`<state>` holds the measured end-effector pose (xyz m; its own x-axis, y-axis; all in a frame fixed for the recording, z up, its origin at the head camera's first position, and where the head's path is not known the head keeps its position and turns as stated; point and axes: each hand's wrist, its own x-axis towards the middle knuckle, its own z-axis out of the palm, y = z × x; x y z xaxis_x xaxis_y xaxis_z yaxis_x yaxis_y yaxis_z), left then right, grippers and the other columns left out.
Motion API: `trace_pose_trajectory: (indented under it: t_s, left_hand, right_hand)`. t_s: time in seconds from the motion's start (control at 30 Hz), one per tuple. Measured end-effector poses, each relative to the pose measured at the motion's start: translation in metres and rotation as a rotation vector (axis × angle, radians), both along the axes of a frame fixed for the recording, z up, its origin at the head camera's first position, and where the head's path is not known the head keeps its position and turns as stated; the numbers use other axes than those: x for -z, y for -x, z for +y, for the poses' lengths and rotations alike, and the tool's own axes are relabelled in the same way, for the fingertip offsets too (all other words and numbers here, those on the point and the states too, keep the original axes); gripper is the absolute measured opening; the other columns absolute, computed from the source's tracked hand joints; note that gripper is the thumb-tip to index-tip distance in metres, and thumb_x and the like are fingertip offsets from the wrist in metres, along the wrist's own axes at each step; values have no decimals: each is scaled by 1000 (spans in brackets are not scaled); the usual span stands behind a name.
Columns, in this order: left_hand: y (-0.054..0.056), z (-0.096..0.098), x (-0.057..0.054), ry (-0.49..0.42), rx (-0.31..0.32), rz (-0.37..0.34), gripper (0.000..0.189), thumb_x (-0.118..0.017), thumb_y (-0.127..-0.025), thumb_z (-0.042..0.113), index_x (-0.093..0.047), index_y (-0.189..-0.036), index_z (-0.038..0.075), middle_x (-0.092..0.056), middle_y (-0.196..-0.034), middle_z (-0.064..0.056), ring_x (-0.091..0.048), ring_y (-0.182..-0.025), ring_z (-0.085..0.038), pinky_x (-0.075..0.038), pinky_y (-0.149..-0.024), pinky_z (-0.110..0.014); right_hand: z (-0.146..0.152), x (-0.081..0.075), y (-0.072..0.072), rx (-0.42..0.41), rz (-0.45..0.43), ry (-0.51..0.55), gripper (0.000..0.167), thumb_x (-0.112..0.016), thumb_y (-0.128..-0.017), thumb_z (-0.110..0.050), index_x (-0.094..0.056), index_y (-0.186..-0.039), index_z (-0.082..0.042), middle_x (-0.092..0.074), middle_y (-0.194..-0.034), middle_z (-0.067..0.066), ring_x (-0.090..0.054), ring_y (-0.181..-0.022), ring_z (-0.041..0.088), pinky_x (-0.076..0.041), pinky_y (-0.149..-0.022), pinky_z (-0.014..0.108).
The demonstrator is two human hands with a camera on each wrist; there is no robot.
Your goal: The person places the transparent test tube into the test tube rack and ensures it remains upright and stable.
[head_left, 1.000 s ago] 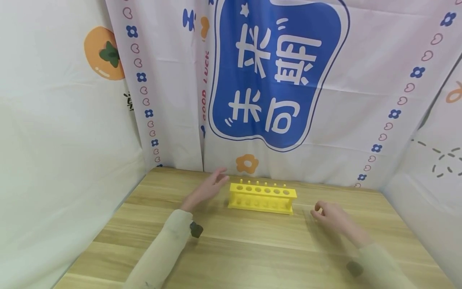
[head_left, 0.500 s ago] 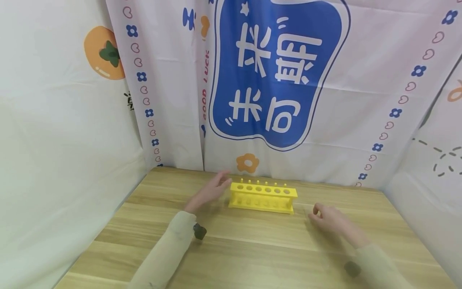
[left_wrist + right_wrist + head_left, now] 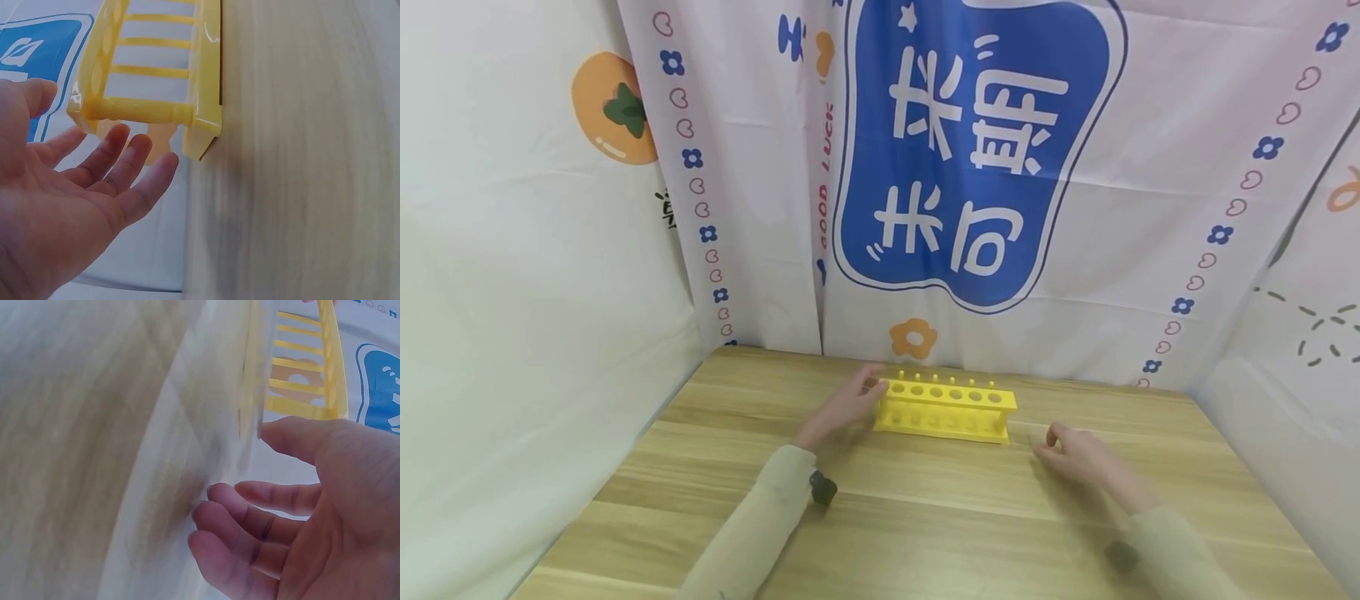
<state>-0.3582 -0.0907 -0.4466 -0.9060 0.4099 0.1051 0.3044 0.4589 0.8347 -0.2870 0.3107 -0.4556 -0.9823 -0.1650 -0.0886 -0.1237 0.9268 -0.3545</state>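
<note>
Yellow rack (image 3: 945, 403) with one end just beside the left hand (image 3: 846, 407), grip wide.

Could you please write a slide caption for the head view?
Left hand at one end of a yellow six-hole test-tube rack on a wood-grain table, right hand beyond the other.

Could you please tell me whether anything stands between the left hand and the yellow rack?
Nothing visible does. The left hand is right at the left end of the yellow rack, and neither the head view nor the left wrist view shows another object between them. Whether they touch, I cannot tell.
</note>
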Motion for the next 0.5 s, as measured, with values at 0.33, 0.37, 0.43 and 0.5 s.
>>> trace_pose_trajectory:
  t_s: [0.33,0.37,0.43,0.5]
  left_hand:
    - [2,0,5,-41,-43,-8,45,-46,-104,32,-43,-143,10,-54,-138,-17,-52,-127,-37,-45,-106,-55]
    - [2,-1,6,-36,-42,-8,45,-46,-104,32,-44,-143,11,-55,-138,-17,-52,-127,-36,-45,-106,-55]
    - [3,-1,7,-26,-41,-11,44,-46,-104,33,-45,-142,12,-56,-136,-15,-53,-126,-35,-46,-106,-55]
    - [2,-1,7,-26,-42,-11,43,-46,-104,33,-46,-142,13,-58,-134,-15,-55,-124,-34,-47,-105,-54]
  right_hand:
    - [-6,4,1,23,-63,47,31,-58,-97,-36,-57,-102,-5,-53,-68,4,-51,-58,17,-45,-48,28]
    - [-6,5,1,27,-68,53,30,-59,-96,-35,-58,-101,-5,-53,-68,4,-51,-56,17,-45,-47,28]
    - [-7,7,1,31,-73,62,28,-59,-96,-34,-58,-100,-6,-53,-68,4,-52,-54,17,-46,-45,27]
    - [-9,8,1,52,-89,76,26,-61,-95,-33,-59,-100,-7,-54,-69,4,-53,-52,17,-47,-42,26]
